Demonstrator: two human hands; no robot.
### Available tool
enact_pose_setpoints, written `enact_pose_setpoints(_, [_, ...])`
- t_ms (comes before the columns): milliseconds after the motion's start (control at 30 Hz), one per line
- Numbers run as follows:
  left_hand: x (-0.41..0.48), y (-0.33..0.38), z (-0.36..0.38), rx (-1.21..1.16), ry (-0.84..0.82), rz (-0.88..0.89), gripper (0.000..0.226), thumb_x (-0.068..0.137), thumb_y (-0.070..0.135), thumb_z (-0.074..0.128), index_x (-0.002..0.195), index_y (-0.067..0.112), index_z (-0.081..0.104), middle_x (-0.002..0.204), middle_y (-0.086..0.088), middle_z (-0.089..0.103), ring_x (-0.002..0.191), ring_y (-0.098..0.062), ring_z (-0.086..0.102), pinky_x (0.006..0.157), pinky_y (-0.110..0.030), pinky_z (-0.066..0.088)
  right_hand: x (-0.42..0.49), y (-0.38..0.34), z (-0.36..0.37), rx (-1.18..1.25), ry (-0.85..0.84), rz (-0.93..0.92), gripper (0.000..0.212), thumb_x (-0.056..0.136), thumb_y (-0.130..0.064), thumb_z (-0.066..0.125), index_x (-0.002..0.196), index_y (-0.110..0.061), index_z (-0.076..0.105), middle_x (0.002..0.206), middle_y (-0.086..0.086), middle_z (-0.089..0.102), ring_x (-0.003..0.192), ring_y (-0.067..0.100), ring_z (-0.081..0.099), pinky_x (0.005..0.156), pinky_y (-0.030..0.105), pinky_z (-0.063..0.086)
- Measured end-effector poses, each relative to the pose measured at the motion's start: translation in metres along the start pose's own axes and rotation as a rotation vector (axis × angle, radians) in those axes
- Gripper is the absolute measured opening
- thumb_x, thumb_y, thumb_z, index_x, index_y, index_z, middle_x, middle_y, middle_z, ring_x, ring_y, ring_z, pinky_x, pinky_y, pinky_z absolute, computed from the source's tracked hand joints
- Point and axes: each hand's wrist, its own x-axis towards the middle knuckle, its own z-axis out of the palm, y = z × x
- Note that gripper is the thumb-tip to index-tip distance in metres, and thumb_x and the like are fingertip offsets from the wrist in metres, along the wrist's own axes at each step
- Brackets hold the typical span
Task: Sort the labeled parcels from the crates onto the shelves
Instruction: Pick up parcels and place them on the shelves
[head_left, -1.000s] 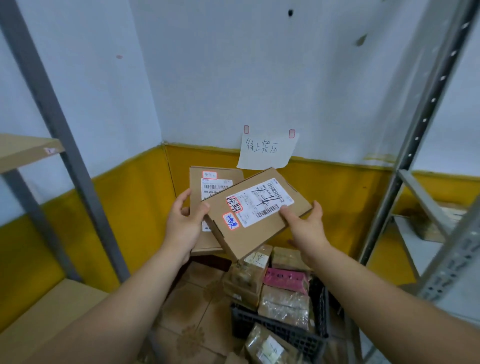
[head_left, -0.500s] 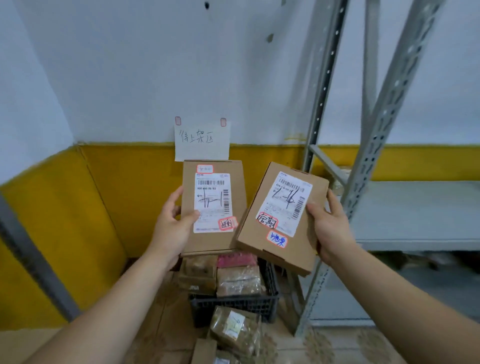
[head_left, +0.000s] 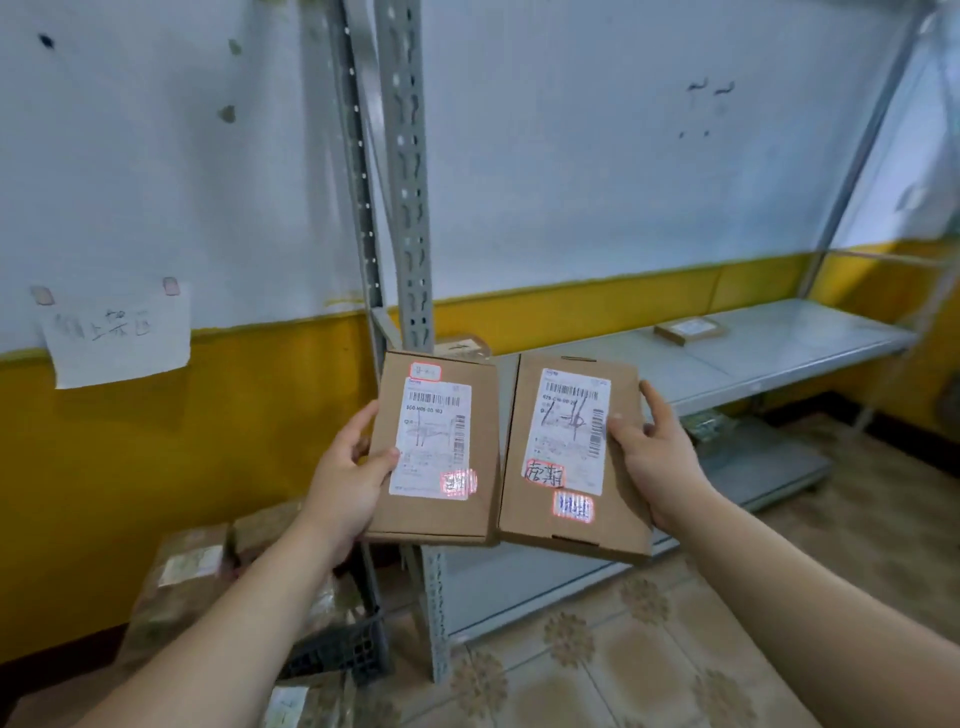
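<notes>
You've got one box in each hand. Your left hand (head_left: 348, 478) holds the left parcel (head_left: 436, 452) by its left edge, thumb pressed on the front beside the label, the other fingers round the back where I can't see them. Your right hand (head_left: 660, 462) mirrors that on the right parcel (head_left: 569, 457), with the thumb on the label's edge and fingers curled along the right side. Both parcels are up in the air, labels facing you and edges about touching, in front of the grey shelf (head_left: 779, 343) and well above the crate (head_left: 337, 649).

What I'd watch:
- Each box hangs off a one-sided pinch, so it could pivot and slip when you reach out.
- The steel upright (head_left: 413, 208) sits right behind them — easy to clip a corner going in.
- The scribbled marks look alike, so mixing up the slots is a real risk.
- There's a flat box (head_left: 688, 330) lying on that shelf too — don't shove it.
</notes>
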Motion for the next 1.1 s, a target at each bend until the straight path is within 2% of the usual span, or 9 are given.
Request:
enact_pose_setpoints(133, [0.003, 0.006, 0.097, -0.020, -0.077, -0.018, 0.057, 0.096, 0.005, 0.054, 0.138, 0.041, 0.043, 0.115, 0.002, 0.063, 0.091, -0.011, 0.066, 0.060, -0.022, 0.051, 0.019, 0.012, -0.086, -0.050, 0.056, 0.017, 0.074, 0.095, -0.018, 0.064, 0.154, -0.038, 0.023, 0.099, -0.006, 0.057, 0.084, 0.021, 0.066, 0.064, 0.035, 0.053])
enact_pose_setpoints(233, [0.008, 0.005, 0.149, -0.005, -0.109, -0.048, 0.056, 0.096, 0.005, 0.053, 0.139, 0.039, 0.042, 0.100, 0.008, 0.065, 0.077, -0.008, 0.067, 0.052, -0.020, 0.052, 0.039, 0.020, -0.130, -0.062, 0.111, 0.029, 0.072, 0.095, -0.019, 0.064, 0.153, -0.039, 0.025, 0.107, -0.001, 0.060, 0.091, 0.025, 0.067, 0.081, 0.046, 0.057])
enact_pose_setpoints(400, [0.037, -0.003, 0.199, 0.041, -0.141, -0.083, 0.056, 0.097, 0.009, 0.053, 0.142, 0.039, 0.041, 0.103, 0.004, 0.067, 0.079, -0.013, 0.069, 0.053, -0.022, 0.051, 0.084, 0.031, -0.161, -0.073, 0.132, 0.072, 0.074, 0.095, -0.021, 0.064, 0.153, -0.040, 0.022, 0.118, 0.002, 0.059, 0.094, 0.027, 0.067, 0.087, 0.051, 0.057])
enact_pose_setpoints(467, [0.056, -0.009, 0.211, 0.068, -0.134, -0.098, 0.053, 0.097, 0.011, 0.053, 0.139, 0.041, 0.040, 0.101, 0.004, 0.065, 0.079, -0.016, 0.069, 0.053, -0.023, 0.050, 0.109, 0.038, -0.161, -0.058, 0.132, 0.093, 0.075, 0.096, -0.019, 0.063, 0.154, -0.039, 0.021, 0.110, -0.001, 0.060, 0.091, 0.024, 0.068, 0.082, 0.046, 0.058])
enact_pose_setpoints(567, [0.096, -0.023, 0.227, 0.069, -0.127, -0.123, 0.057, 0.097, 0.010, 0.053, 0.143, 0.040, 0.037, 0.105, -0.002, 0.066, 0.082, -0.021, 0.069, 0.060, -0.030, 0.053, 0.153, 0.046, -0.152, -0.037, 0.125, 0.125, 0.075, 0.096, -0.017, 0.062, 0.155, -0.037, 0.020, 0.092, -0.010, 0.057, 0.082, 0.019, 0.067, 0.065, 0.035, 0.056])
enact_pose_setpoints(667, [0.148, -0.040, 0.240, 0.079, -0.100, -0.136, 0.055, 0.097, 0.010, 0.053, 0.143, 0.036, 0.039, 0.097, 0.002, 0.066, 0.080, -0.019, 0.068, 0.056, -0.027, 0.050, 0.208, 0.054, -0.137, -0.043, 0.115, 0.145, 0.074, 0.097, -0.017, 0.061, 0.155, -0.037, 0.019, 0.089, -0.009, 0.056, 0.077, 0.017, 0.067, 0.057, 0.030, 0.051])
enact_pose_setpoints(833, [0.233, -0.062, 0.262, 0.056, -0.092, -0.216, 0.055, 0.098, 0.008, 0.051, 0.145, 0.033, 0.038, 0.097, -0.002, 0.067, 0.079, -0.021, 0.070, 0.055, -0.029, 0.052, 0.299, 0.063, -0.113, -0.069, 0.098, 0.197, 0.073, 0.097, -0.017, 0.061, 0.154, -0.038, 0.020, 0.093, -0.004, 0.061, 0.079, 0.019, 0.068, 0.058, 0.033, 0.053])
enact_pose_setpoints(967, [0.283, -0.071, 0.276, 0.084, -0.083, -0.261, 0.056, 0.098, 0.007, 0.050, 0.146, 0.034, 0.036, 0.095, -0.001, 0.067, 0.074, -0.019, 0.070, 0.050, -0.026, 0.051, 0.363, 0.070, -0.098, -0.074, 0.082, 0.255, 0.072, 0.098, -0.019, 0.060, 0.154, -0.038, 0.019, 0.092, -0.004, 0.061, 0.080, 0.024, 0.069, 0.067, 0.043, 0.058])
enact_pose_setpoints(1100, [0.325, -0.090, 0.293, 0.119, -0.058, -0.309, 0.057, 0.097, 0.006, 0.050, 0.146, 0.034, 0.037, 0.108, -0.006, 0.068, 0.076, -0.017, 0.070, 0.050, -0.023, 0.049, 0.425, 0.088, -0.084, -0.095, 0.047, 0.295, 0.068, 0.100, -0.021, 0.057, 0.154, -0.034, 0.018, 0.103, 0.000, 0.063, 0.082, 0.026, 0.069, 0.067, 0.044, 0.059])
